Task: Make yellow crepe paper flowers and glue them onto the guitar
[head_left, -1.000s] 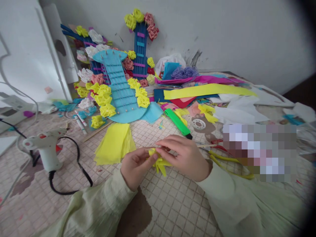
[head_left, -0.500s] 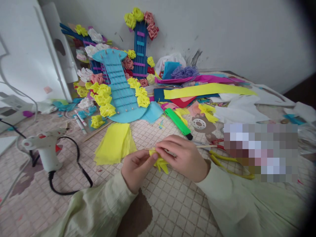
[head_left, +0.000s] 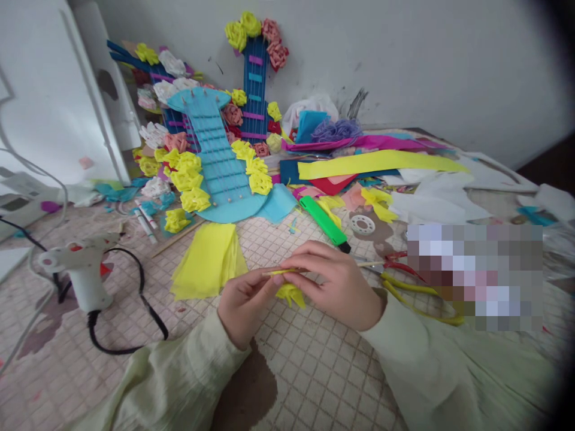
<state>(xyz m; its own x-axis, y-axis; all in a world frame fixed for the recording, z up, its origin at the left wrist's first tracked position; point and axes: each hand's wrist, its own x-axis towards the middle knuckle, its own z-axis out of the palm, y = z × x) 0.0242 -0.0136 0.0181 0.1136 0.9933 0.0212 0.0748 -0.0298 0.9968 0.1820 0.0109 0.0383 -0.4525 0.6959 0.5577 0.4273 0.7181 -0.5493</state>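
Observation:
Between my two hands is a crumpled piece of yellow crepe paper [head_left: 291, 294], its petal-like ends hanging below the fingertips. My left hand [head_left: 245, 304] pinches its upper edge between thumb and fingers. From the other side, my right hand [head_left: 339, 286] closes its fingertips on the same paper. A thin pale stick [head_left: 371, 263] shows to the right of my right hand; whether the hand grips it is hard to see. Just left of my hands lies a fanned stack of yellow paper sheets [head_left: 205, 263]. A green utility knife [head_left: 323, 221] rests beyond them.
A white glue gun [head_left: 85, 269] with a black cord stands at left. Behind is a blue paper guitar shape [head_left: 215, 161] trimmed with yellow paper flowers. Yellow-handled pliers [head_left: 417, 299], a white spool [head_left: 362, 224] and a yellow strip [head_left: 381, 164] lie to the right.
The upper edge of the yellow paper has turned flatter between my fingertips, and its hanging ends have shifted slightly. Both hands stay almost in place, still pinching.

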